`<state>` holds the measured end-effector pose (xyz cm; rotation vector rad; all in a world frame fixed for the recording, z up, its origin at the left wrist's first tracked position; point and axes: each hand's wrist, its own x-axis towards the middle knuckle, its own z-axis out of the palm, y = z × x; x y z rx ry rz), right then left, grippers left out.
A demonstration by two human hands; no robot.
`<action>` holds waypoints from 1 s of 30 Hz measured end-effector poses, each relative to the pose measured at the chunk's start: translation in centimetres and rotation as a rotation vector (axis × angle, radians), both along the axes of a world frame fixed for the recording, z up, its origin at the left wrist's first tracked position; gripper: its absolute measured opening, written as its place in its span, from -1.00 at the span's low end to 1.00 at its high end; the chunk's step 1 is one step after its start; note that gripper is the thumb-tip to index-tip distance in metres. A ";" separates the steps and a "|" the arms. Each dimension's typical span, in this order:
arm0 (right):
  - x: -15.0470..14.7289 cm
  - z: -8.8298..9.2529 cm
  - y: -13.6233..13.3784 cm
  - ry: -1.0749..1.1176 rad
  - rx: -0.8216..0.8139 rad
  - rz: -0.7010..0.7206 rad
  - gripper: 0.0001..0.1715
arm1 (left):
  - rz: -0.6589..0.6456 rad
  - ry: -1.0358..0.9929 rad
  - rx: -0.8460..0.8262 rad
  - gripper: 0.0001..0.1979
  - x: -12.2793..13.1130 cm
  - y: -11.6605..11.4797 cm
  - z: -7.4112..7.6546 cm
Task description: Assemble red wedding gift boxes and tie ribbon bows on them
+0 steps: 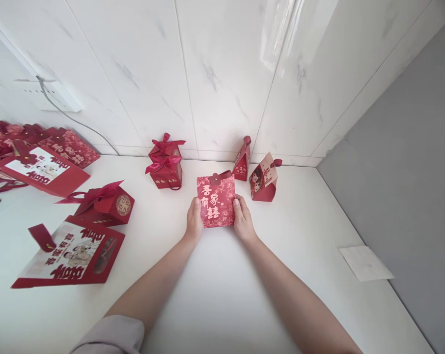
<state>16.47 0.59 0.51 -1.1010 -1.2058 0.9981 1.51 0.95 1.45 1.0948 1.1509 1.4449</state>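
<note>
Between my two hands is a red gift bag (222, 209) with pale floral print, gold Chinese characters and a flower-shaped clasp on a strap at its top. My left hand (195, 219) grips its left edge, thumb on the front. On the opposite edge my right hand (243, 219) grips it the same way; the fingers behind the bag are hidden. Beyond it to the left stand two red boxes (165, 172) with ribbon bows, one behind the other. A slim red box (241, 162) and a house-shaped box (264, 179) with a ribbon loop stand just beyond to the right.
On the left lie a large red and white gift box (71, 255), a bow-tied red box (108, 206), another red and white box (41, 169) and a pile of floral bags (71, 147). A cable (78, 120) hangs from a wall socket. A white paper (366, 263) lies right.
</note>
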 end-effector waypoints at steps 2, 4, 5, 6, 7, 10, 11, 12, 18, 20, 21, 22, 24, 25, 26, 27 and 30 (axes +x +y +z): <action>0.0 0.0 0.0 -0.026 0.001 -0.015 -0.56 | -0.011 0.016 0.012 -0.50 -0.1 0.0 0.1; 0.0 -0.1 0.1 -0.035 0.002 -0.023 -0.57 | -0.042 0.040 0.016 -0.51 -0.3 0.2 0.1; -0.1 -0.2 0.1 -0.031 0.002 -0.024 -0.58 | -0.047 0.050 0.016 -0.52 -0.4 0.3 0.0; -0.2 -0.2 0.1 -0.021 0.003 -0.027 -0.58 | -0.039 0.056 0.016 -0.55 -0.5 0.4 -0.1; -0.2 -0.3 0.1 -0.008 0.003 -0.038 -0.59 | -0.016 0.061 0.018 -0.58 -0.7 0.6 -0.2; -0.4 -0.5 0.1 0.019 0.002 -0.104 -0.61 | 0.048 0.074 0.030 -0.64 -1.2 0.9 -0.6; -0.4 -0.5 0.2 0.019 0.000 -0.118 -0.63 | 0.019 0.083 0.027 -0.65 -1.4 1.0 -0.7; -0.3 -0.5 0.2 0.012 -0.001 -0.119 -0.65 | -0.038 0.090 0.020 -0.64 -1.6 1.1 -0.6; 0.3 -0.2 0.4 -0.052 0.016 -0.037 -0.53 | -0.331 0.032 0.006 -0.55 -2.5 1.3 0.3; 0.3 -0.2 0.4 -0.062 0.029 -0.036 -0.52 | -0.310 0.028 0.009 -0.55 -2.4 1.3 0.4; 0.3 -0.1 0.4 -0.066 0.033 -0.038 -0.52 | -0.288 0.033 0.008 -0.55 -2.4 1.3 0.4; 0.2 -0.2 0.4 -0.068 0.035 -0.040 -0.53 | -0.265 0.041 0.007 -0.54 -2.4 1.3 0.3; 0.2 -0.2 0.4 -0.069 0.034 -0.047 -0.53 | -0.249 0.060 0.005 -0.54 -2.6 1.4 0.3; 0.2 -0.3 0.4 -0.066 0.032 -0.051 -0.52 | -0.275 0.065 -0.001 -0.55 -2.8 1.5 0.4; 0.2 -0.3 0.4 -0.063 0.030 -0.055 -0.52 | -0.327 0.067 -0.013 -0.57 -3.0 1.6 0.4; 0.2 -0.4 0.4 -0.058 0.027 -0.056 -0.52 | -0.388 0.068 -0.027 -0.58 -3.3 1.7 0.5; 0.3 -0.5 0.4 -0.041 0.018 -0.046 -0.55 | -0.460 0.067 -0.057 -0.63 -3.9 2.1 0.6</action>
